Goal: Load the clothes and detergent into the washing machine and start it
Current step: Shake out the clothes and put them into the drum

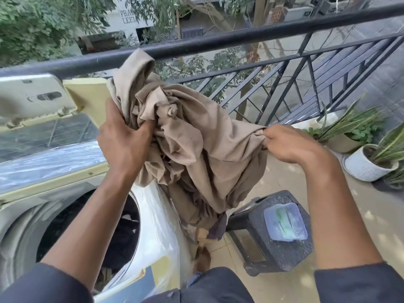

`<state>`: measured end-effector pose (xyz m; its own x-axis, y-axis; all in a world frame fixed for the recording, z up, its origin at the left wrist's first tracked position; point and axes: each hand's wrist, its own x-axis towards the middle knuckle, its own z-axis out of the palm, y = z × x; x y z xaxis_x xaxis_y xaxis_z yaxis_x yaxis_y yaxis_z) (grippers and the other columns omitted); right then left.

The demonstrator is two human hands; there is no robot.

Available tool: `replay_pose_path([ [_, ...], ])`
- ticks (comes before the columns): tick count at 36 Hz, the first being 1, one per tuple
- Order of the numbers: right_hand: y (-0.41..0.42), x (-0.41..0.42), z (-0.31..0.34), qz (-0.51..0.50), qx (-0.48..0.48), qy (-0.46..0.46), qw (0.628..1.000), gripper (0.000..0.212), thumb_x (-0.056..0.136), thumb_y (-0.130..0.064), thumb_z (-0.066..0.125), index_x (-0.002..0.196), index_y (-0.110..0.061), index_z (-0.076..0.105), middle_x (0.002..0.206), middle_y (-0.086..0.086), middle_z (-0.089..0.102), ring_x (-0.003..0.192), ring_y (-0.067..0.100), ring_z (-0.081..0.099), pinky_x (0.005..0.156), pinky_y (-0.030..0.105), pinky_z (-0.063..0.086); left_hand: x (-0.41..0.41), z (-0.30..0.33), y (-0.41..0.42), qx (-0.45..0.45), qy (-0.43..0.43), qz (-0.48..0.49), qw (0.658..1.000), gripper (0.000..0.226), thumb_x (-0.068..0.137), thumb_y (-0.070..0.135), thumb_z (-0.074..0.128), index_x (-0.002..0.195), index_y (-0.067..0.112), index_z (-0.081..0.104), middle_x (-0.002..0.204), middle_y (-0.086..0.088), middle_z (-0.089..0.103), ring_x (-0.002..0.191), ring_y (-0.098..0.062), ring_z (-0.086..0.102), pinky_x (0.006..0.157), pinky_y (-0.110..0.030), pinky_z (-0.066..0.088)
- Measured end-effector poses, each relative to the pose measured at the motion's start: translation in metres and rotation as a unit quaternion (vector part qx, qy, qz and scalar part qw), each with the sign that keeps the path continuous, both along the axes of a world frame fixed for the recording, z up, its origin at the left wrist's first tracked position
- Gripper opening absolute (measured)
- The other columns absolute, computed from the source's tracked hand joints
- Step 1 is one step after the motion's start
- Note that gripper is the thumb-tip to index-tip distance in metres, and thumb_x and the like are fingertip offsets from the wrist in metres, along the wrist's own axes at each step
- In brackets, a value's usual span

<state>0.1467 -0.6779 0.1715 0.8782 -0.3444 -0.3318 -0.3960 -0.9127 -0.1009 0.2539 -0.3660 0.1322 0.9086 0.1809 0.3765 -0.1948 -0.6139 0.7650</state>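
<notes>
Head view: tan cloth bundle [192, 136] is held up in the air, right of the washing machine [153, 232] drum opening [91, 232], w/ its lower end hanging past the machine's right edge toward the floor. Left hand [122, 141] fingers are dug in and curled, gripping the bunched middle; right hand [288, 143] fingers pinch a fold at the bundle's right side. Dark clothes are seen already in the drum.

Risk, as judged: the trailing end could snag on the rim or drop outside, or brush the detergent container [285, 221] off the stool [275, 243], if swung over w/o being gathered.
</notes>
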Motion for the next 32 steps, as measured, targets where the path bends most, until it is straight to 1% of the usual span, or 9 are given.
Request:
replay_pose_path([
  [7,-0.003,-0.007,0.016,-0.029,0.148,-0.072,0.986,0.034,0.103,-0.038,0.039,0.1,-0.012,0.061,0.106,0.015,0.069,0.096,0.036,0.068,0.085,0.044,0.055,-0.004,-0.013,0.0,0.039,0.024,-0.023,0.999,0.043,0.078,0.048,0.066,0.11,0.027,0.047,0.088,0.012,0.059,0.074,-0.022,0.053,0.07,-0.036,0.043],
  [12,-0.011,-0.011,0.014,-0.084,-0.06,-0.138,0.985,0.036,0.101,-0.038,0.03,0.109,-0.023,0.062,0.119,0.013,0.065,0.108,0.038,0.06,0.083,0.043,0.043,-0.01,-0.016,0.0,0.059,0.035,-0.028,0.997,0.043,0.076,0.046,0.061,0.109,0.024,0.045,0.086,0.007,0.057,0.073,-0.026,0.05,0.069,-0.038,0.041],
  [16,-0.016,-0.012,0.008,-0.107,-0.09,-0.101,0.985,0.037,0.1,-0.037,0.031,0.112,-0.023,0.063,0.119,0.014,0.066,0.11,0.038,0.061,0.086,0.043,0.044,-0.01,-0.012,-0.001,0.044,0.04,-0.018,0.998,0.048,0.078,0.05,0.059,0.115,0.022,0.047,0.09,0.006,0.059,0.076,-0.027,0.053,0.072,-0.04,0.044],
  [20,-0.015,-0.013,0.0,-0.05,0.023,-0.056,0.997,0.021,0.092,-0.039,0.047,0.083,-0.027,0.062,0.078,0.002,0.064,0.076,0.03,0.062,0.065,0.034,0.048,-0.01,-0.008,-0.003,0.02,0.03,-0.007,0.999,0.052,0.077,0.05,0.059,0.117,0.018,0.05,0.092,0.006,0.061,0.078,-0.027,0.055,0.074,-0.037,0.044],
  [23,-0.014,-0.014,-0.008,-0.072,0.097,-0.23,0.966,0.031,0.084,-0.046,0.048,0.079,-0.02,0.063,0.056,-0.002,0.053,0.058,0.026,0.053,0.057,0.032,0.043,-0.009,-0.008,-0.004,0.007,0.026,-0.011,1.0,0.051,0.077,0.051,0.059,0.115,0.019,0.049,0.091,0.007,0.061,0.077,-0.026,0.055,0.073,-0.036,0.044],
  [25,-0.014,-0.012,-0.006,-0.082,0.186,-0.349,0.915,0.041,0.087,-0.043,0.052,0.073,-0.005,0.059,0.056,0.011,0.052,0.055,0.034,0.053,0.055,0.038,0.05,-0.008,-0.009,-0.003,0.003,0.023,-0.015,1.0,0.05,0.077,0.05,0.061,0.116,0.021,0.049,0.089,0.009,0.06,0.076,-0.024,0.055,0.073,-0.035,0.043],
  [27,-0.012,-0.009,-0.001,-0.062,0.255,-0.373,0.89,0.041,0.09,-0.039,0.055,0.081,0.001,0.064,0.073,0.027,0.063,0.074,0.047,0.063,0.066,0.059,0.058,-0.007,-0.011,-0.002,0.001,0.023,-0.017,1.0,0.049,0.077,0.049,0.062,0.116,0.024,0.049,0.087,0.013,0.059,0.075,-0.021,0.053,0.073,-0.033,0.041],
  [29,-0.008,-0.005,0.003,-0.024,0.241,-0.307,0.92,0.04,0.09,-0.043,0.052,0.087,-0.006,0.067,0.076,0.016,0.069,0.077,0.039,0.069,0.067,0.058,0.058,-0.006,-0.013,-0.002,0.002,0.027,-0.016,1.0,0.045,0.077,0.051,0.062,0.112,0.026,0.047,0.08,0.018,0.055,0.074,-0.02,0.05,0.072,-0.034,0.039],
  [32,-0.003,0.001,0.003,0.017,0.068,-0.172,0.983,0.029,0.092,-0.04,0.051,0.084,-0.013,0.062,0.072,0.003,0.069,0.074,0.03,0.071,0.069,0.045,0.06,-0.006,-0.013,-0.004,0.005,0.023,-0.026,0.999,0.041,0.078,0.051,0.064,0.107,0.028,0.045,0.076,0.021,0.053,0.073,-0.019,0.049,0.069,-0.035,0.038],
])
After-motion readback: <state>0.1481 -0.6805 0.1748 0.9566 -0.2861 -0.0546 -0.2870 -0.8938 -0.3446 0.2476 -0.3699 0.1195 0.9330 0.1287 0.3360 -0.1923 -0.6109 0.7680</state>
